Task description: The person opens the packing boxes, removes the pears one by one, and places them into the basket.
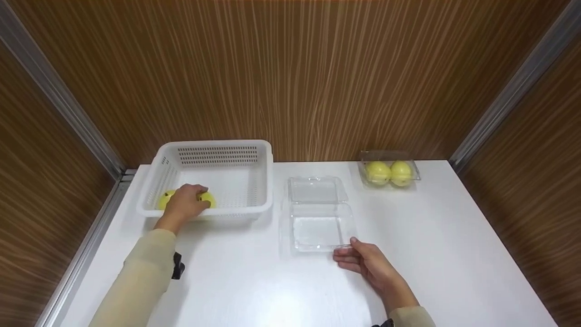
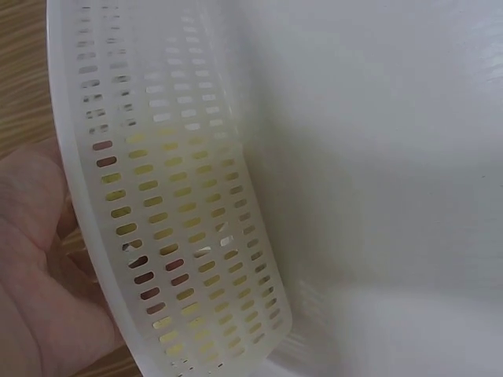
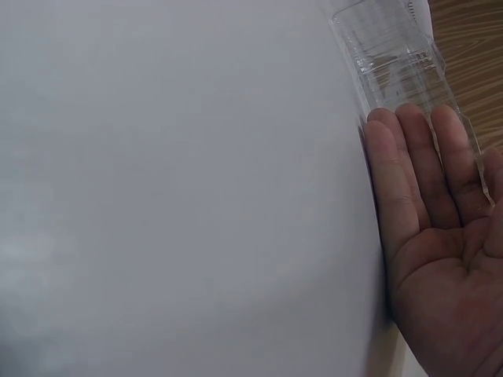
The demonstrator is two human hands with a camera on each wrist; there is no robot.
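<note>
My left hand (image 1: 185,202) reaches over the near rim of a white slotted basket (image 1: 265,177). Its thumb and fingers close around a round yellow fruit (image 1: 208,198), while another yellow fruit (image 1: 164,200) lies left of it, partly covered by the hand. Through the slots in the left wrist view, yellow skin and fingertips show behind the basket wall (image 2: 181,102). An open clear plastic clamshell box (image 1: 317,227) lies mid-table, lid folded back. At its near right corner my right hand (image 1: 370,263) pinches the rim, thumb above, fingers against the front side.
At the back right stands a second clear box (image 1: 415,175) with two yellow fruits (image 1: 378,172) inside. All of it rests on a white table (image 1: 254,281), bounded by wood-grain panels (image 1: 295,81) at the back and both sides.
</note>
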